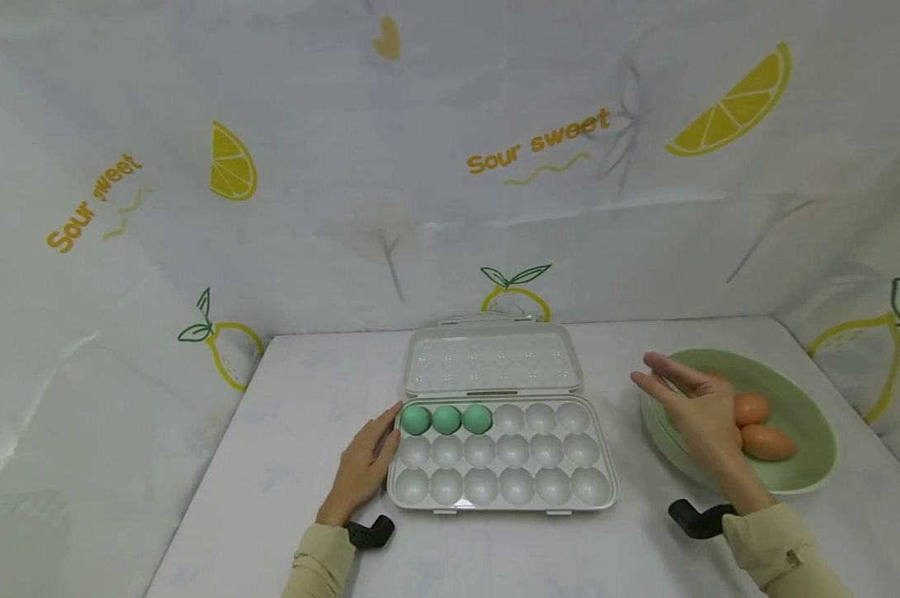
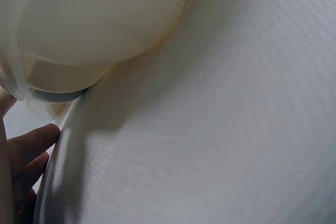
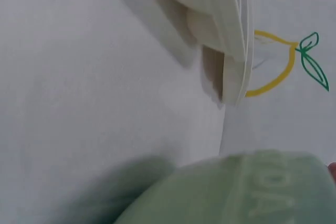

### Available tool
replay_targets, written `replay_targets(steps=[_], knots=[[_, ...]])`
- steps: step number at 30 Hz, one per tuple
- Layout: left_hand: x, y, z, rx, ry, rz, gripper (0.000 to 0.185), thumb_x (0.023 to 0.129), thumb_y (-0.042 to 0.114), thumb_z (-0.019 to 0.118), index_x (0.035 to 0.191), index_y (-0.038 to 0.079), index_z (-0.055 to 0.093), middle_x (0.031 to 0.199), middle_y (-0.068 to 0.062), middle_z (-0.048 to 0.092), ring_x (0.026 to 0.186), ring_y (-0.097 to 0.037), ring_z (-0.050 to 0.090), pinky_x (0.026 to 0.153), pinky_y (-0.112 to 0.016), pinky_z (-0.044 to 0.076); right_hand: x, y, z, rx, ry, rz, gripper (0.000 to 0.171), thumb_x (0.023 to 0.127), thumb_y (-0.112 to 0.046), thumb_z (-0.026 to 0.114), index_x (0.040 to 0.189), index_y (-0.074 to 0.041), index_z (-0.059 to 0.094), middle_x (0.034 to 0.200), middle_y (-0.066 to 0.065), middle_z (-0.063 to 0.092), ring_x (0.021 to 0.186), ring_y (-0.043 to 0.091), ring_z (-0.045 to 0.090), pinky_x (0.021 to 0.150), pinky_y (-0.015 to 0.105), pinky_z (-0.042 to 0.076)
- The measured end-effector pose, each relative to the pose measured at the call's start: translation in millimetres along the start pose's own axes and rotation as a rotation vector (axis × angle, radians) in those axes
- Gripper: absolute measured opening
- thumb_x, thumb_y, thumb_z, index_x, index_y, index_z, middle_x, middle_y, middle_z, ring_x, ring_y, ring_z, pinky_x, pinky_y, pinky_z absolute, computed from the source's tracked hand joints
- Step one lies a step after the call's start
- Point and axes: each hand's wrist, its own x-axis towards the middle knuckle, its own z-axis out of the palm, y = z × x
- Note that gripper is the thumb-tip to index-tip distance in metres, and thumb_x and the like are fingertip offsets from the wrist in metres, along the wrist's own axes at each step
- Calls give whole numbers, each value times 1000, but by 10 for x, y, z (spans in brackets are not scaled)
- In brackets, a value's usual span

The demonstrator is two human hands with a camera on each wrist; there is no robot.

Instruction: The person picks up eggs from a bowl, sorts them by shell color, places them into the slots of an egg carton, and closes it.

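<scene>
Eggs [image 1: 760, 428] in bowl [image 1: 809, 411], just right of right hand [image 1: 700, 415], fingers spread, empty; left hand [image 1: 362, 469] flat against tray [image 1: 603, 490].

"Sour sweet" is printed twice on the backdrop cloth [image 1: 450, 166].

White-clothed table [image 1: 286, 432] before pale curtain walls [image 1: 435, 124] with lemon prints, soft light.

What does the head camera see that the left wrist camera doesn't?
Only the head view shows three green eggs, two brown eggs in the round green bowl, and the open right hand. Only the left wrist view shows the tray's rounded underside close up. Both show the left hand beside the white plastic egg tray.
</scene>
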Motion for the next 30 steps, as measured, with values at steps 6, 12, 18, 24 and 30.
replay_targets(steps=[6,12,18,24,30], knots=[[-8,-2,-3,7,8,2,46,106,30,54,152,25,51,152,-8,57,142,-32,53,127,-48,36,8,47,-291,15,55,68,45,86,-6,82,129,-4,70,103,-24,77,97,-12,70,84,2,55],[-12,6,-6,-3,9,5,47,106,30,54,152,25,51,152,-7,57,142,-32,52,127,-49,36,-8,95,-485,-15,71,119,40,87,-8,81,126,-14,74,99,-28,76,92,-15,69,81,-2,52],[-10,7,-3,-5,6,-1,47,106,31,54,152,26,51,153,-6,56,143,-32,52,127,-49,36,-9,132,-584,-78,46,136,41,89,-9,80,128,-16,73,99,-30,75,91,-17,68,80,-4,50],[-7,10,-3,-6,3,2,47,106,31,55,152,26,50,153,-7,56,143,-32,52,127,-48,36,-7,140,-622,-167,35,173,38,88,-13,82,124,-23,74,96,-35,72,88,-20,66,78,-5,49],[-7,11,-9,-8,12,8,47,105,30,55,152,26,51,152,-7,57,143,-32,52,127,-48,37,-2,130,-620,-310,13,225,47,88,-26,83,133,-21,69,96,-43,66,90,-26,60,77,-8,42]])
